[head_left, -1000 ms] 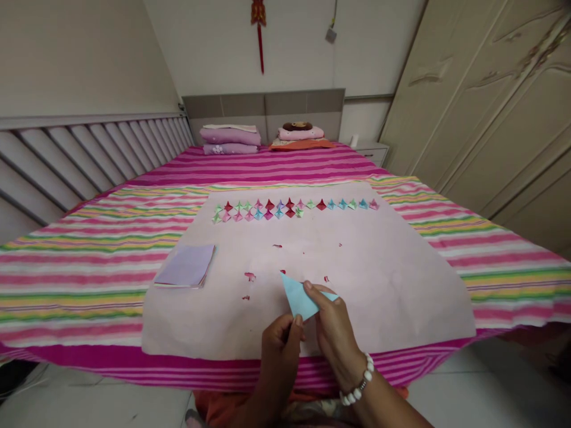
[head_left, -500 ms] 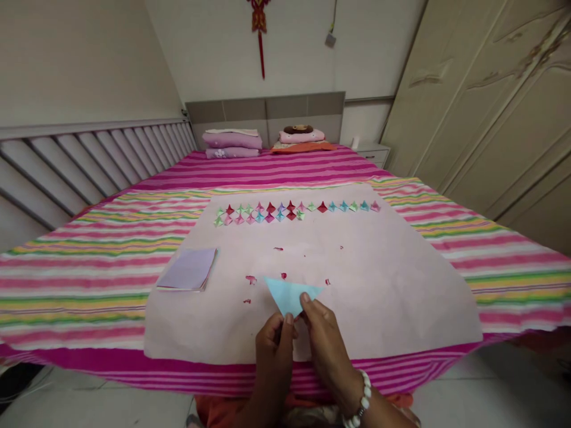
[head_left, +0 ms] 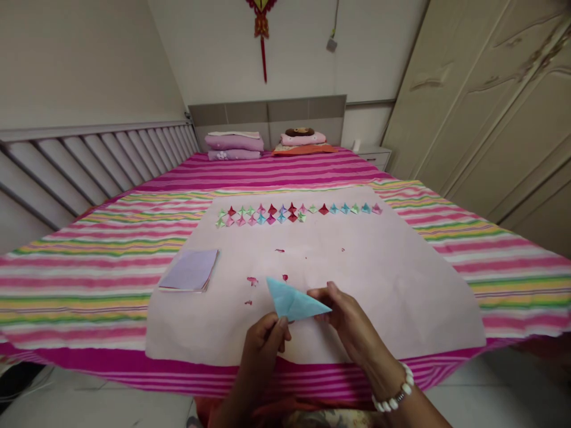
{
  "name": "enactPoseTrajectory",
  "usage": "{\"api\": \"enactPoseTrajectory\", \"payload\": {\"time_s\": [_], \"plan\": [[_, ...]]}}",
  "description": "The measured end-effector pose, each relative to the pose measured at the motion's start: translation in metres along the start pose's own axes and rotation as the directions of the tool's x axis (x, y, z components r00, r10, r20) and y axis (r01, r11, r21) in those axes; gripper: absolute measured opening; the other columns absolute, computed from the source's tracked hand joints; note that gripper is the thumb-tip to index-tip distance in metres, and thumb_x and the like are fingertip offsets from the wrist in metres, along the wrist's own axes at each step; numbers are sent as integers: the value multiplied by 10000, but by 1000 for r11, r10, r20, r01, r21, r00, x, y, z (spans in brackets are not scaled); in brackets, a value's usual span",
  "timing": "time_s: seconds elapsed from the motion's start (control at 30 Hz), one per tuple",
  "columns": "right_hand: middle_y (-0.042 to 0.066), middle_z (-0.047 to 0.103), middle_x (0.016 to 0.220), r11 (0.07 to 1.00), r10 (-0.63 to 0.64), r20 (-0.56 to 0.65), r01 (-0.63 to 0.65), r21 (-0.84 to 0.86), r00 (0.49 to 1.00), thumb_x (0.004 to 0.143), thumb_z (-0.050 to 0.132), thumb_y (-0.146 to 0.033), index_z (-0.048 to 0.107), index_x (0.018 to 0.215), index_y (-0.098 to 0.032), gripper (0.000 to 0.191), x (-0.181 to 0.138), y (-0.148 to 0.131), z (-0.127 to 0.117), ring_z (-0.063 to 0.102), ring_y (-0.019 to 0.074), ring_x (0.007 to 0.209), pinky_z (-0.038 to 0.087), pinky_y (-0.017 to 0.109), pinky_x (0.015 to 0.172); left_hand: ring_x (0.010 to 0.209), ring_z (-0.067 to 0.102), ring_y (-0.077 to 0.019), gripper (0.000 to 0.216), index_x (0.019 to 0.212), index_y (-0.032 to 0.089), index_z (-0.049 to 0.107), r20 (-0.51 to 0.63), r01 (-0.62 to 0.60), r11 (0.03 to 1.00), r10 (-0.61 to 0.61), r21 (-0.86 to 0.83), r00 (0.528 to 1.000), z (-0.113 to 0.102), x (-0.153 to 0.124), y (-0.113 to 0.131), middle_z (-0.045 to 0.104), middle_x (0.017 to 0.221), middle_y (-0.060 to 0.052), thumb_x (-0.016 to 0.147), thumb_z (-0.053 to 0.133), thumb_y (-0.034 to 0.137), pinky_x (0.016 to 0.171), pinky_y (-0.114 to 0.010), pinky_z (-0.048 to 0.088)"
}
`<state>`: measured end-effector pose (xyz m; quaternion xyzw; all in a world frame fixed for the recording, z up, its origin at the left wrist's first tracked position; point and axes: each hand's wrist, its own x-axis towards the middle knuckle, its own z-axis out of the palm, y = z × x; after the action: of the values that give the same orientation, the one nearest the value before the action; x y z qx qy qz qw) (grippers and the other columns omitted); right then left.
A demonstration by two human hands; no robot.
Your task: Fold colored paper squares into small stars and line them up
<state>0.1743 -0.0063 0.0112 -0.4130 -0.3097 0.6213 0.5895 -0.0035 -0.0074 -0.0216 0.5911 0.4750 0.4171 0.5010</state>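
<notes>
Head view: mid-fold on a light-blue paper triangle (head_left: 295,302), held up over the near part of a pale backing sheet (head_left: 410,309) spread on a striped bedspread (head_left: 75,279). Pinched at its near corner between thumb and finger of the left hand (head_left: 264,340), with long edge away and sharp point out to the right. Close to that point, a loosely curled right hand (head_left: 345,312), thumb lifted clear, some fingers behind the paper; cannot tell whether gripping.

Done, judging by layout: two rows of small folded paper pieces (head_left: 292,209) across the far part of the backing sheet, in green, pink, red, blue and purple. Longer row at the back; shorter one in front, stopping well short of the back row's right end.

In progress: just the triangle. Looks several folds short of the compact pointed shape up there.

Remaining: stack of square paper sheets (head_left: 190,270), lilac on top, at left of the backing sheet, apparently unfolded. Cannot count them. Also scattered red marks (head_left: 252,281) mid-sheet; scraps or stains, cannot tell.
</notes>
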Motion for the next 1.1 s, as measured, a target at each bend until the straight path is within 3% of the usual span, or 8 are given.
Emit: {"api": "enactPoseTrajectory", "payload": {"time_s": [0.13, 0.3, 0.53, 0.7, 0.8, 0.9, 0.97, 1.1], "plan": [[13, 628, 520, 987, 45, 59, -35, -156, 997, 707, 737, -475, 708, 664, -140, 339, -8, 3, 8, 558, 130, 514, 406, 252, 558, 500, 460, -120, 357, 601, 181, 550, 17, -54, 996, 53, 65, 998, -8, 6, -3, 463, 496, 36, 847, 509, 437, 532, -224, 362], [13, 652, 543, 984, 76, 81, -62, -166, 994, 671, 769, -419, 711, 726, -146, 284, -9, 2, 13, 590, 132, 485, 400, 239, 511, 510, 479, -125, 324, 647, 176, 581, 19, -23, 998, 22, 60, 1000, -11, 8, -6, 493, 511, 29, 850, 509, 417, 525, -228, 376], [30, 674, 560, 974, -47, 5, 47, -221, 999, 666, 773, -397, 719, 695, -152, 252, -6, 7, 11, 592, 147, 537, 443, 265, 555, 574, 539, -142, 261, 802, 166, 632, 32, -1, 996, 4, -92, 999, -7, 10, 2, 593, 607, 0, 830, 532, 405, 563, -248, 435], [33, 668, 530, 968, -44, 5, 44, -246, 999, 680, 762, -410, 702, 684, -158, 260, -9, 10, 16, 579, 153, 514, 444, 279, 551, 627, 565, -153, 301, 778, 167, 646, 26, -44, 999, 43, 8, 999, -9, 9, 7, 627, 686, -22, 878, 468, 388, 613, -270, 463], [19, 639, 492, 979, -28, -16, 24, -201, 999, 686, 755, -409, 687, 654, -159, 261, -10, 11, 18, 561, 141, 492, 426, 266, 537, 773, 610, -180, 322, 1045, 170, 641, -8, -125, 991, 126, 45, 992, -11, 6, 2, 666, 943, -81, 892, 450, 380, 680, -296, 489], [13, 625, 474, 986, -9, -44, 2, -168, 999, 674, 761, -399, 676, 643, -158, 257, -9, 11, 17, 546, 135, 476, 402, 256, 519, 997, 595, -231, 563, 1292, 200, 509, -85, -238, 970, 242, 56, 967, -15, 4, -4, 559, 1261, -136, 766, 643, 347, 745, -315, 506], [15, 624, 474, 986, 2, -34, -8, -165, 999, 675, 758, -397, 669, 639, -158, 258, -9, 12, 17, 539, 134, 474, 395, 255, 516, 932, 607, -220, 539, 1229, 203, 575, -80, -254, 960, 264, 115, 961, -18, 5, -4, 615, 1161, -117, 715, 702, 301, 708, -293, 501], [11, 616, 484, 984, 15, 11, -13, -178, 1000, 724, 716, -432, 664, 634, -161, 290, -11, 12, 19, 529, 137, 487, 399, 262, 529, 688, 573, -163, 146, 809, 185, 718, -79, -202, 963, 218, 180, 973, -21, 5, 5, 659, 747, -42, 799, 620, 293, 636, -257, 453]]}}
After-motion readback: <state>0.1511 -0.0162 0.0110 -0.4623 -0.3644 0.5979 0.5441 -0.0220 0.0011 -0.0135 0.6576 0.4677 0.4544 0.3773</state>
